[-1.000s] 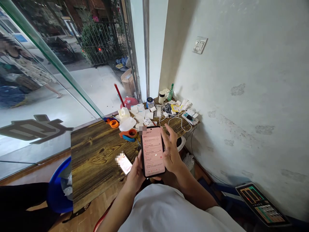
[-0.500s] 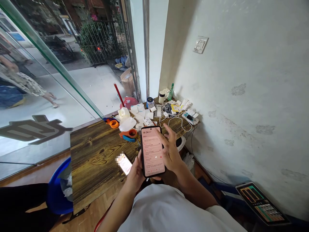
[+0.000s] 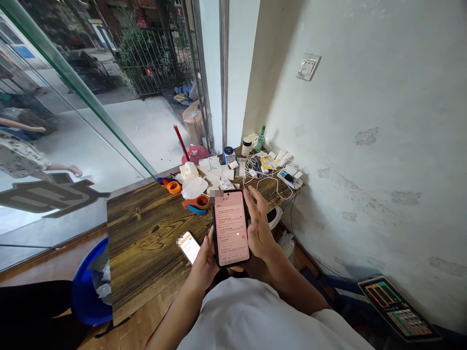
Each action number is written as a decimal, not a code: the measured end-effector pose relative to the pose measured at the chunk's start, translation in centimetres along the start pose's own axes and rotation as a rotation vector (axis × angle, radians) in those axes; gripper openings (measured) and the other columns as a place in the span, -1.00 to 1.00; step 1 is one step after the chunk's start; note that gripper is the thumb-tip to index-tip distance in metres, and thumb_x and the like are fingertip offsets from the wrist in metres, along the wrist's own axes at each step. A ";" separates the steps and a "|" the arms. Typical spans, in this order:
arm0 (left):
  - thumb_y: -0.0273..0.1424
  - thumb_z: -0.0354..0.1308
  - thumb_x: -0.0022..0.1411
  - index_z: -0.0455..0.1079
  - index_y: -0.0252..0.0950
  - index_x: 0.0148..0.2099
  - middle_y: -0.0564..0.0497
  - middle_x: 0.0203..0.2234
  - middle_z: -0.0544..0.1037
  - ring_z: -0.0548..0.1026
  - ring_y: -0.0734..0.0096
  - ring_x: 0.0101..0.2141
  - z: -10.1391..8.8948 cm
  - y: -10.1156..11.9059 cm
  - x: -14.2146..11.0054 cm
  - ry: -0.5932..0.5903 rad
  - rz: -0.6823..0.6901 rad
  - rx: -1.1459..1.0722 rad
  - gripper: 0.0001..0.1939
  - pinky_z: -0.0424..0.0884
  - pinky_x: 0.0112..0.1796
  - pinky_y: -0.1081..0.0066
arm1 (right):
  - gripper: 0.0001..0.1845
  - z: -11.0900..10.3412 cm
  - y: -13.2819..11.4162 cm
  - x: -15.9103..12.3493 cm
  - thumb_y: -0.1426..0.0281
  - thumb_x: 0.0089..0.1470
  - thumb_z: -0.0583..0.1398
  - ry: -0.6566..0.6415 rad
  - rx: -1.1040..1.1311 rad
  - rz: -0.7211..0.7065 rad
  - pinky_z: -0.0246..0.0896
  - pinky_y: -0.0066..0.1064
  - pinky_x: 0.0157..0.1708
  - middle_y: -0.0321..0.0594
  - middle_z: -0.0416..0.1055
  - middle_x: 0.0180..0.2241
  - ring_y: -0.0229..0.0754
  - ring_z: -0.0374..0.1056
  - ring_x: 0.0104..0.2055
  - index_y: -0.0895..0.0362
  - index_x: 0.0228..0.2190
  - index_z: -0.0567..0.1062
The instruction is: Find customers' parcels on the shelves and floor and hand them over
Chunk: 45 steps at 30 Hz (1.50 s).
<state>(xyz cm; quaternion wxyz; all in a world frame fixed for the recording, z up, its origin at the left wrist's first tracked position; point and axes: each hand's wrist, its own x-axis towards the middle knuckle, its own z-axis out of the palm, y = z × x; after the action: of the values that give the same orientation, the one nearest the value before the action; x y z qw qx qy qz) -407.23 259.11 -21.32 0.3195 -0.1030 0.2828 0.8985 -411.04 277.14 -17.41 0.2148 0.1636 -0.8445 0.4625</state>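
A black-framed smartphone (image 3: 232,231) with a pinkish screen full of text rows is held upright in front of me. My left hand (image 3: 204,260) grips its lower left side, the thumb along the edge and fingertips showing beneath. Beside the phone's right edge is my right hand (image 3: 260,228), its fingers stretched and apart; whether it touches the edge I cannot tell. A second phone (image 3: 190,248), its screen lit, lies on the wooden table (image 3: 142,243) just left of my left hand.
Tape dispensers (image 3: 197,203), papers (image 3: 215,169), tangled white cables (image 3: 255,167) and a green bottle (image 3: 260,138) crowd the table's far end. A blue bin (image 3: 85,296) stands at left, a scale panel (image 3: 399,307) at lower right. Behind the glass, a person (image 3: 25,150) walks.
My right index finger has lifted off the top of the phone's screen, and that hand has drawn to its right edge. The passer-by outside has moved left and down in view.
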 end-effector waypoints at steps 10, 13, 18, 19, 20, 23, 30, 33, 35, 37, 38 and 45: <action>0.04 -0.06 0.29 -0.01 0.24 0.36 0.03 0.18 0.39 0.58 0.00 -0.23 -2.1 1.9 0.2 -0.087 0.030 -0.003 -0.39 0.51 -0.26 -0.02 | -0.38 2.9 0.3 0.2 0.10 0.28 -0.02 0.001 0.349 0.200 0.10 -0.03 0.18 -0.08 0.02 0.29 0.06 0.01 0.30 -0.03 0.29 0.03; 0.03 -0.08 0.30 -0.07 0.20 0.38 -0.02 0.16 0.41 0.57 -0.01 -0.21 -2.3 2.6 0.1 -0.086 0.044 0.004 -0.36 0.52 -0.25 -0.03 | -0.42 3.7 0.1 0.3 0.19 0.22 0.09 -0.066 0.419 0.225 0.10 -0.07 0.19 -0.09 0.10 0.23 0.05 0.04 0.28 -0.02 0.23 0.15; 0.02 -0.02 0.28 0.03 0.13 0.37 -0.05 0.10 0.47 0.57 -0.11 -0.20 -2.5 3.7 -0.1 -0.056 0.080 0.069 -0.36 0.55 -0.30 -0.09 | -0.43 4.8 -0.4 0.2 0.27 0.15 0.16 -0.168 0.535 0.208 0.05 -0.05 0.24 -0.10 0.17 0.16 0.06 0.09 0.25 0.01 0.17 0.22; 0.02 -0.02 0.28 0.06 0.13 0.36 -0.05 0.12 0.45 0.57 -0.11 -0.20 -2.6 3.9 -0.1 -0.053 0.082 0.081 -0.37 0.55 -0.31 -0.09 | -0.44 5.0 -0.5 0.1 0.27 0.14 0.16 -0.169 0.543 0.208 0.05 -0.05 0.24 -0.10 0.19 0.15 0.06 0.09 0.24 0.00 0.16 0.24; 0.02 -0.01 0.28 0.08 0.12 0.35 -0.05 0.14 0.43 0.57 -0.10 -0.19 -2.7 3.9 -0.2 -0.052 0.087 0.091 -0.38 0.56 -0.32 -0.07 | -0.46 5.2 -0.5 0.0 0.28 0.14 0.16 -0.167 0.547 0.208 0.05 -0.05 0.23 -0.11 0.20 0.13 0.06 0.10 0.23 0.00 0.15 0.25; 0.00 0.00 0.28 0.09 0.11 0.35 -0.03 0.20 0.37 0.55 -0.08 -0.16 -2.9 4.0 -0.2 -0.045 0.108 0.107 -0.39 0.58 -0.35 -0.04 | -0.46 5.5 -0.5 -0.2 0.30 0.13 0.16 -0.169 0.543 0.202 0.05 -0.05 0.22 -0.11 0.22 0.12 0.05 0.13 0.21 0.00 0.15 0.24; 0.00 0.00 0.28 0.03 0.07 0.37 -0.09 0.24 0.29 0.56 -0.07 -0.19 -1.7 3.9 0.5 -0.007 0.138 0.157 -0.34 0.58 -0.37 -0.07 | -0.43 4.8 0.4 0.5 0.29 0.11 0.20 -0.177 0.539 0.171 0.10 -0.06 0.17 -0.11 0.26 0.06 0.04 0.19 0.15 0.01 0.15 0.24; 0.01 0.00 0.28 -0.01 0.06 0.39 -0.13 0.24 0.29 0.55 -0.10 -0.18 -0.9 3.6 1.4 -0.009 0.149 0.177 -0.31 0.57 -0.37 -0.10 | -0.44 4.2 1.4 0.9 0.29 0.11 0.20 -0.183 0.544 0.180 0.11 -0.08 0.17 -0.12 0.27 0.06 0.04 0.19 0.14 -0.01 0.14 0.26; 0.03 -0.01 0.27 -0.05 0.06 0.40 -0.15 0.27 0.23 0.55 -0.12 -0.17 -0.2 3.3 2.2 0.009 0.155 0.191 -0.29 0.57 -0.37 -0.11 | -0.45 3.6 2.3 1.3 0.26 0.12 0.17 -0.211 0.596 0.196 0.09 -0.08 0.18 -0.13 0.27 0.07 0.03 0.20 0.14 -0.02 0.14 0.27; 0.04 -0.02 0.27 -0.07 0.06 0.41 -0.15 0.32 0.15 0.55 -0.10 -0.17 0.6 2.9 3.2 0.046 0.166 0.186 -0.28 0.57 -0.37 -0.10 | -0.48 2.8 3.3 1.9 0.24 0.15 0.14 -0.241 0.670 0.220 0.06 -0.08 0.21 -0.14 0.28 0.08 0.03 0.19 0.15 -0.02 0.14 0.27; 0.04 -0.03 0.27 -0.08 0.06 0.41 -0.15 0.33 0.11 0.55 -0.09 -0.17 1.1 2.6 3.7 0.064 0.176 0.179 -0.28 0.57 -0.37 -0.08 | -0.50 2.4 3.8 2.3 0.24 0.16 0.12 -0.251 0.701 0.233 0.05 -0.09 0.22 -0.14 0.28 0.08 0.02 0.19 0.16 -0.02 0.14 0.28; -0.02 -0.05 0.31 -0.19 0.13 0.42 -0.05 0.38 -0.01 0.52 -0.13 -0.09 5.2 0.6 8.8 0.154 0.233 0.105 -0.30 0.58 -0.38 -0.02 | -0.61 -1.7 8.4 5.1 0.22 0.19 0.04 -0.342 0.770 0.278 0.18 -0.15 0.05 -0.16 0.39 -0.06 0.01 0.30 0.00 0.06 0.01 0.38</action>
<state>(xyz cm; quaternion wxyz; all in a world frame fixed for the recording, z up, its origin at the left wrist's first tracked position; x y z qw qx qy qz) -414.39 266.23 -20.05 0.1951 -0.1211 0.3630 0.9030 -419.00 282.61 -19.95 -0.0690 0.1908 -0.6481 0.7340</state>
